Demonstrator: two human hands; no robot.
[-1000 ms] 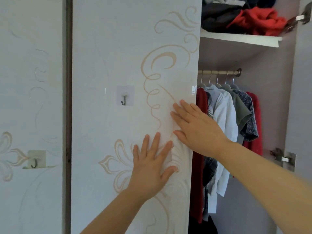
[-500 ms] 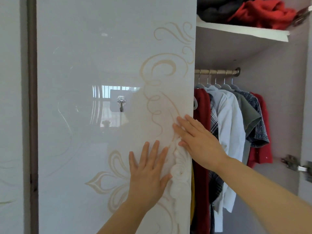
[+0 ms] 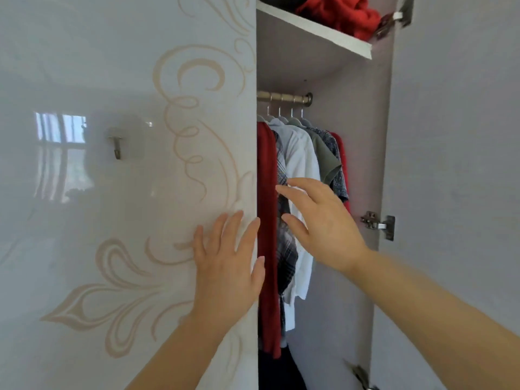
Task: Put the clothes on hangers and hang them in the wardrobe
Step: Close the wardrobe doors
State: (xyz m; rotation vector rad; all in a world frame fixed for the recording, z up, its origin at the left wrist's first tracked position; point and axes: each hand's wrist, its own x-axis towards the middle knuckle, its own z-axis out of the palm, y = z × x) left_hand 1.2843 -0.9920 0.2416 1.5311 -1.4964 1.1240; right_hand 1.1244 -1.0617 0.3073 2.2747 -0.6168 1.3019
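Here my left hand [image 3: 225, 266] lies flat on the wardrobe door [image 3: 126, 192]; my right hand [image 3: 323, 223] hovers before the hanging clothes [image 3: 298, 164], fingers spread, empty.

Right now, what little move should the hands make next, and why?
Probably move the right hand across to the open right door and start swinging it shut. Both hands are empty and open, the shirts hang on the rail, and the left hand lies flat on the left door, so only that side seems left open.

Wardrobe rail [image 3: 281, 96] (hung shirts [image 3: 302, 156]), shelf [image 3: 315, 30] holding red clothes [image 3: 343, 12]
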